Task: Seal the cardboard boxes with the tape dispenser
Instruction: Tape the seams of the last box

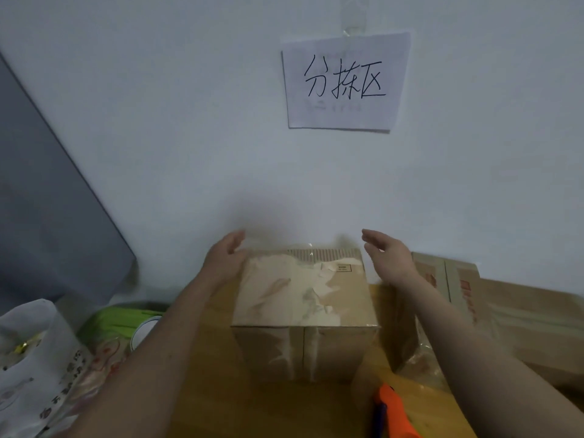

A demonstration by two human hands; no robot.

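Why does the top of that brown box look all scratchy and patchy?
The brown cardboard box between the hands has its top paper torn away in pale patches, leaving ribbed corrugation bare along the far edge, probably from old labels or tape being peeled off.

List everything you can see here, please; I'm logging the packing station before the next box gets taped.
Cardboard box: one, brown with torn patches on top, centre of the table.
Tape dispenser: one, orange, near edge of the table, in front of the box.
Flat cardboard: a few pieces, brown, right, against the wall.
Plastic bag: one, white with print, left.
Green bundle: one, left of the box.
Paper sign: one, white, handwritten, taped to the wall.
Table: one, wooden.
Left hand: open, at the box's far left corner.
Right hand: open, above the far right corner.
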